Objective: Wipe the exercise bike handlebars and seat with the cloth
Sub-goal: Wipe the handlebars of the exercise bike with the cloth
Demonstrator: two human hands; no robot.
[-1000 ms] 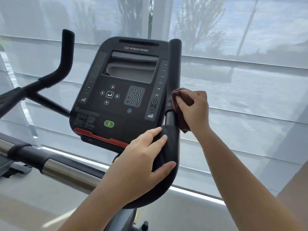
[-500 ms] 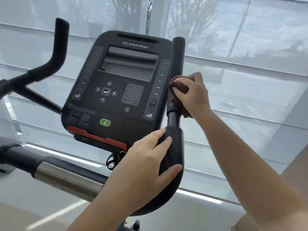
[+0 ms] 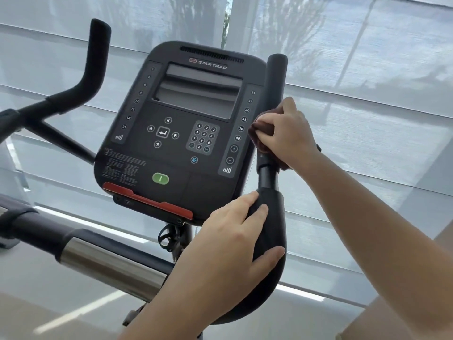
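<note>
The black right handlebar (image 3: 275, 79) of the exercise bike rises upright beside the console. My right hand (image 3: 286, 133) is wrapped around its lower grip with a dark red-brown cloth (image 3: 259, 139) pressed between palm and bar. Below, my left hand (image 3: 235, 244) grips the padded curved bend of the same handlebar (image 3: 274, 231). The left handlebar (image 3: 94, 67) stands free at the far left. The seat is out of view.
The black console (image 3: 191, 133) with screen, keypad and a red lower tray sits between the bars. A thick bar with a chrome section (image 3: 103, 261) crosses the lower left. Pale window blinds (image 3: 367, 82) fill the background.
My right hand with the cloth has slid up the upright handlebar over the last second. My left hand has stayed on the padded bend. The view has shifted slightly.
</note>
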